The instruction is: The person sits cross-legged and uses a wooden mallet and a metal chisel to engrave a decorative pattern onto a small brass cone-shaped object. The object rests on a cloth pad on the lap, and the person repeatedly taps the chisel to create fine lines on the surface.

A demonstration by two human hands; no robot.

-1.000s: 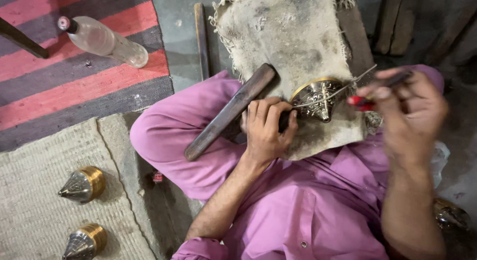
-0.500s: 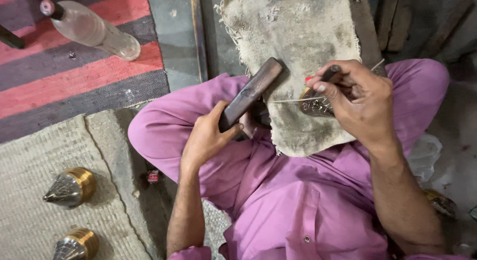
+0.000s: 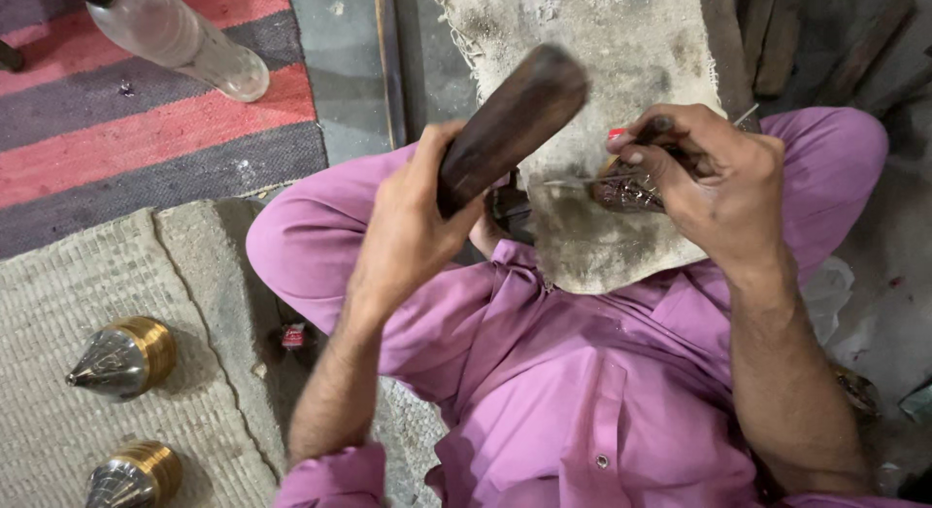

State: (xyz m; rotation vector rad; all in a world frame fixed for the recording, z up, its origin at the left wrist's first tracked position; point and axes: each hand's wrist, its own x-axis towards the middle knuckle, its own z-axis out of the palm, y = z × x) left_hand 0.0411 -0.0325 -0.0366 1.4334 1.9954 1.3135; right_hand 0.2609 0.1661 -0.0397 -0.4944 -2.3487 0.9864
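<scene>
A dark wooden mallet (image 3: 510, 130) was gripped in the left hand (image 3: 408, 231), the fingers wrapped fully around its near end while its far end was tilted up and to the right over the burlap cloth (image 3: 582, 42). A thin metal chisel (image 3: 582, 181) was pinched in the right hand (image 3: 714, 183), the fingers curled closed around it, with its slender tip pointed left. Under that hand an ornate engraved metal piece (image 3: 631, 193) was seen resting on the stained cloth, mostly covered by the fingers, so its full shape could not be told. The cloth was draped over a support between the knees, which were clad in a pink garment (image 3: 573, 382).

On the left, a woven mat (image 3: 68, 285) was spread on the floor, and two cone-shaped metal pieces with brass bands (image 3: 121, 358) (image 3: 131, 474) were laid on it, well apart from the hands. A clear plastic bottle (image 3: 175, 32) was laid on its side on a red and grey striped rug (image 3: 146, 149) at the far left. A small red object (image 3: 293, 335) was seen on the floor just beside the left thigh.
</scene>
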